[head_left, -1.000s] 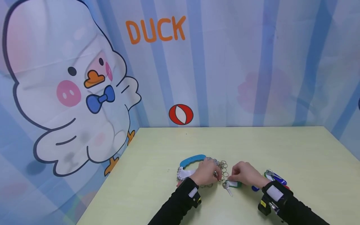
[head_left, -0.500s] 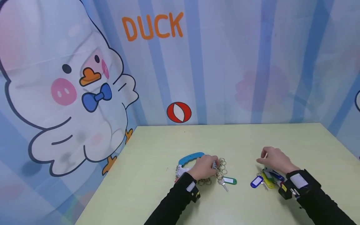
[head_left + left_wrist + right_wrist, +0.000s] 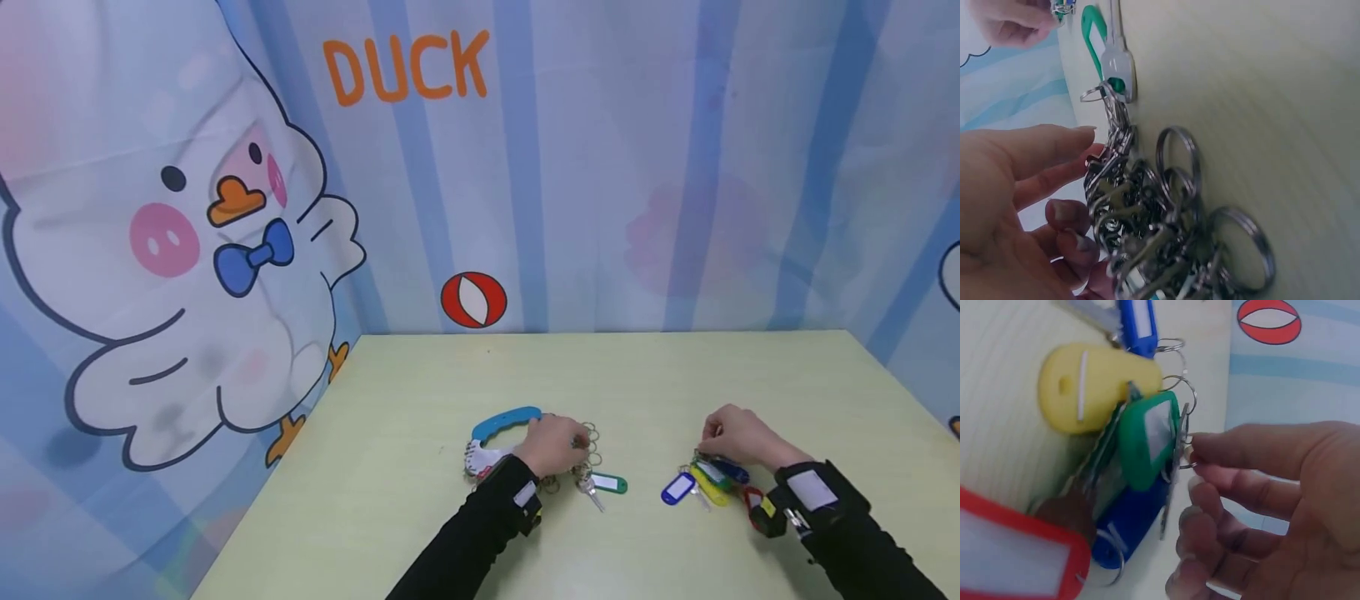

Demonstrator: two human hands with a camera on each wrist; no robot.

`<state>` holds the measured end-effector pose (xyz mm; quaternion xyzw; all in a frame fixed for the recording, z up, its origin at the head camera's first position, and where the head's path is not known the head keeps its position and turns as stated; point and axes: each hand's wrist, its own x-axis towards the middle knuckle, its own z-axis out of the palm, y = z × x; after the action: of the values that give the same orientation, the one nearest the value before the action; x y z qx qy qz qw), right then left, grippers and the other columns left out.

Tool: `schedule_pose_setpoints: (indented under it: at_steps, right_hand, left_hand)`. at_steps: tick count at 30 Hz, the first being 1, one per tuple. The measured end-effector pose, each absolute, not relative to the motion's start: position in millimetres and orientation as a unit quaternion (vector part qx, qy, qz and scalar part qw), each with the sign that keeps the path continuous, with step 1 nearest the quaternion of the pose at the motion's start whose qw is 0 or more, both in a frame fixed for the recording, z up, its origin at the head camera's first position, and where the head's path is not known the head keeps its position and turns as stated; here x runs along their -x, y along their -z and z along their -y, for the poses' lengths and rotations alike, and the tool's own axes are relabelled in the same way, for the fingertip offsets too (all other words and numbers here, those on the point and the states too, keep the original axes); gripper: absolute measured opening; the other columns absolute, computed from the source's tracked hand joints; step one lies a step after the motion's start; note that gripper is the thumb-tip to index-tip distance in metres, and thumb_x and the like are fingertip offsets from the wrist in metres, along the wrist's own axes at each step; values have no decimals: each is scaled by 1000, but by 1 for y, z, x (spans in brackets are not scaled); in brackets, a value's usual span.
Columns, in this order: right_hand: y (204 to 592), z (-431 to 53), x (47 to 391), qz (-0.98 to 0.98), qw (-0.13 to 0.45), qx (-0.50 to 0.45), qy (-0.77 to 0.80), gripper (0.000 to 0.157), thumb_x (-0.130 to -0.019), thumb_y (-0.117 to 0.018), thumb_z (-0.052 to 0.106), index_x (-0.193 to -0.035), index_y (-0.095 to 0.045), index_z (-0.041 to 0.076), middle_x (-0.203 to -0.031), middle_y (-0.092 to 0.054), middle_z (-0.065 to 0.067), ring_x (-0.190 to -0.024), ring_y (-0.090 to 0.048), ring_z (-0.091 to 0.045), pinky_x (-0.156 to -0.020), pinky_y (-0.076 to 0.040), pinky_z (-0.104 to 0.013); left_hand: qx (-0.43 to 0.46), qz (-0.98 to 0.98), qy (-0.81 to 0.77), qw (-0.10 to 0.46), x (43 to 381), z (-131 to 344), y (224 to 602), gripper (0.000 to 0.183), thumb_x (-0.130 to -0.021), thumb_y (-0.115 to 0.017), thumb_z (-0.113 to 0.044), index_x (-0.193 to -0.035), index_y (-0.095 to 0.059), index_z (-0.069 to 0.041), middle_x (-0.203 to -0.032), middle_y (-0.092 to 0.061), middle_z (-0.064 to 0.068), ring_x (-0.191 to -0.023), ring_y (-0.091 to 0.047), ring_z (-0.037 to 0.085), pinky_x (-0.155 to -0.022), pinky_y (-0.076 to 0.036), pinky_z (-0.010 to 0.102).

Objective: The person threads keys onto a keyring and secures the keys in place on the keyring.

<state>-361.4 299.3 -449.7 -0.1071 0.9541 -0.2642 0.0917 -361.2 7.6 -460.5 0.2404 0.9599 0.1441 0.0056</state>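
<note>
At lower centre of the head view I have the blue-handled holder (image 3: 506, 419) under my left hand (image 3: 553, 447), fingers curled round its metal rings (image 3: 1125, 215); squeezing them together could tangle them. Just right of that hand, a key (image 3: 590, 490) and a green tag (image 3: 609, 483) lie beside the rings, and any shift of the holder could drag them along. At lower right, my right hand (image 3: 738, 435) pinches a small ring (image 3: 1189, 465) next to a second green tag (image 3: 1133, 450) crowded against a yellow tag (image 3: 1063, 387), so a careless lift could snag it or let the ring slip.

Behind the tabletop (image 3: 637, 375) is a striped backdrop (image 3: 600, 167); it shows a cartoon duck (image 3: 225, 329), orange lettering (image 3: 415, 67), a ball (image 3: 473, 300).
</note>
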Motion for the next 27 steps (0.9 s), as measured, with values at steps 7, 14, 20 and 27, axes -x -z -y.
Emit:
schedule_pose_setpoints:
  at_steps: [7, 14, 20, 27]
  right_hand:
    - [444, -292, 358, -924, 46, 125, 358, 17, -92, -61, 20, -87, -64, 4, -86, -64, -7, -77, -53, -18, -61, -41, -27]
    - [435, -280, 358, -880, 43, 122, 457, 31, -100, -50, 30, -102, -62, 1, -121, -66, -19, -105, -59, -22, -87, -47, -37]
    - [439, -266, 358, -802, 64, 143, 576, 35, -102, -45, 30, -103, -55, -4, -104, -69, -15, -91, -67, -9, -83, -51, -22]
    - [449, -238, 357, -781, 134, 141, 594, 30, -100, -51, 28, -103, -49, -1, -88, -63, -10, -64, -56, -14, -60, -49, -29]
  left_hand:
    - [-228, -966, -123, -12, 362, -18, 464, 7, -84, -75, -28, -83, -71, -22, -83, -64, -9, -80, -42, 12, -76, -28, 29]
    - [-206, -972, -109, 3, 363, -25, 466, 21, -80, -79, -32, -72, -61, -22, -75, -51, -9, -78, -37, 12, -75, -26, 29]
    - [-197, -973, -116, 6, 364, -25, 468, 20, -82, -76, -25, -70, -61, -20, -78, -48, -8, -79, -35, 12, -74, -25, 28]
    - [-237, -957, -163, -26, 367, -19, 474, 13, -84, -72, -16, -73, -67, -21, -77, -52, -8, -78, -35, 10, -73, -24, 25]
